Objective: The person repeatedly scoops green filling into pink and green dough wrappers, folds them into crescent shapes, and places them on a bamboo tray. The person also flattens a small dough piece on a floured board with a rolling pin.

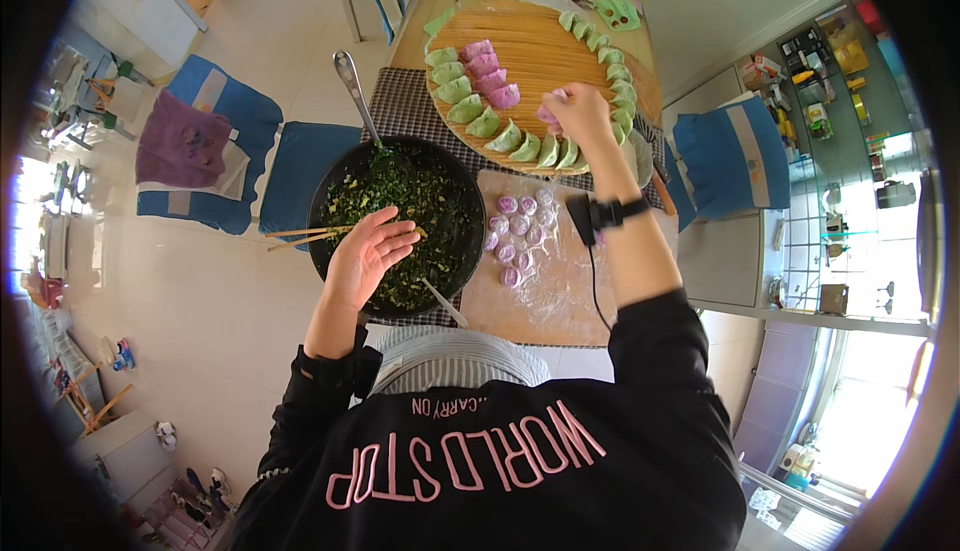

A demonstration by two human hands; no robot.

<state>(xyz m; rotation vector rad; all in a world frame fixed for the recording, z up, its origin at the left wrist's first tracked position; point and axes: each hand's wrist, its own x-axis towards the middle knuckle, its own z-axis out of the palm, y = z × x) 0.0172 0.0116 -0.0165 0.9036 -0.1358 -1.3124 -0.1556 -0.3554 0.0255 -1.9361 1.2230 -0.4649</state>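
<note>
Right hand (578,116) pinches pink folded dumpling (548,113) over round wooden tray (545,51), beside green dumplings' (520,141) row. Left hand (368,251) open, empty, above black pan of chopped green filling (400,216). Placing step, apparently; next needs free gap.

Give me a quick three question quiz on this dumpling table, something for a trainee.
1. True or false: the right hand is over the round wooden tray.
2. Which colour are the dough rounds on the floured board? A green, B purple, C white.
3. What lies across the black pan rim beside the left hand?

Key: 1 true. 2 B. 3 wooden chopsticks.
</note>
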